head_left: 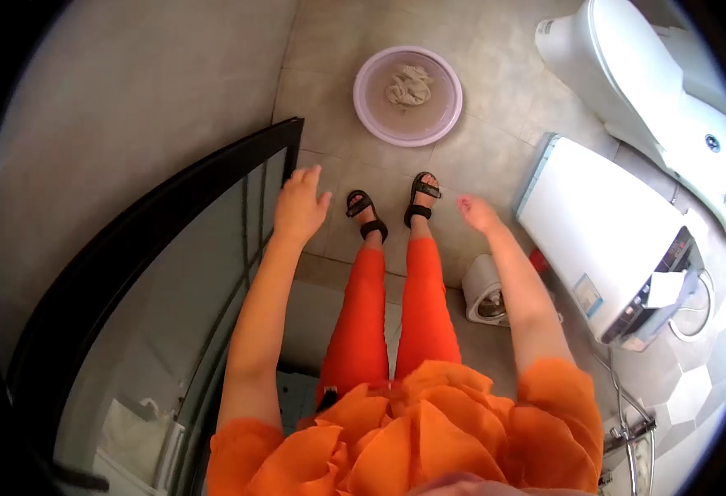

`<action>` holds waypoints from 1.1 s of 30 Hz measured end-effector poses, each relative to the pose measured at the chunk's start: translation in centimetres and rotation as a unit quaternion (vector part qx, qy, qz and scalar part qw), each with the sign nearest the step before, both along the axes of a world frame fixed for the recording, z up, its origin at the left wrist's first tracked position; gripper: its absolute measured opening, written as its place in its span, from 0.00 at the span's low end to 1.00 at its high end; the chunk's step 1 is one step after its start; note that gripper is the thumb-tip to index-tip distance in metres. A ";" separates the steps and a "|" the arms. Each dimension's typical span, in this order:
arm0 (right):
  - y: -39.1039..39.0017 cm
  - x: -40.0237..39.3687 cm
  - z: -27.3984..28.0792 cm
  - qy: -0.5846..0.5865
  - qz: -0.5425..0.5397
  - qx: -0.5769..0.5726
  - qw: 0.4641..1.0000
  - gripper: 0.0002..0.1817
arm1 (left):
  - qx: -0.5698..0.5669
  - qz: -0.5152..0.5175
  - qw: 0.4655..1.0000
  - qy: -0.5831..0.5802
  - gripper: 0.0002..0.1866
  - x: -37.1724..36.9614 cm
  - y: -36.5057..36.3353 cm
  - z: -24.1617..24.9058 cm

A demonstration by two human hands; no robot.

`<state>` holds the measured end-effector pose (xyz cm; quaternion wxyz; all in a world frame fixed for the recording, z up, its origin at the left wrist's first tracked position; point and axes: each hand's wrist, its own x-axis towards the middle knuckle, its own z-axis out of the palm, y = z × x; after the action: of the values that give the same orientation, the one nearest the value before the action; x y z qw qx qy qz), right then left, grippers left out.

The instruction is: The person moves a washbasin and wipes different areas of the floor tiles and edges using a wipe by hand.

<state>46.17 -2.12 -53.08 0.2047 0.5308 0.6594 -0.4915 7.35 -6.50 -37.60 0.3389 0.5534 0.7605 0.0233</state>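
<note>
My left hand (299,207) reaches forward beside the black-framed glass door (239,169), fingers stretched out and thumb apart, holding nothing. On the other side, my right hand (478,213) hangs over the tiled floor with its fingers curled in, and no object shows in it. Ahead of both hands and apart from them, a pale purple basin (365,116) stands on the floor. A crumpled light cloth (410,86) lies in the cloudy water inside it.
A white toilet (635,74) stands at the upper right. Below it is a white water heater (594,223). A small white appliance (480,285) sits on the floor beside my legs. Shower fittings (631,430) are at the lower right. My sandalled feet (422,194) are behind the basin.
</note>
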 end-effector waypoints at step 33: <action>14.5 -7.5 -27.9 0.195 -0.674 -0.055 0.710 0.23 | -0.058 0.615 0.662 -0.425 0.20 -0.9 8.3 -44.5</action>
<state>38.64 12.39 -80.98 -0.2857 0.7144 0.1231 -0.6268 6.42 1.80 -82.13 0.5653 -0.1308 0.7006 0.4153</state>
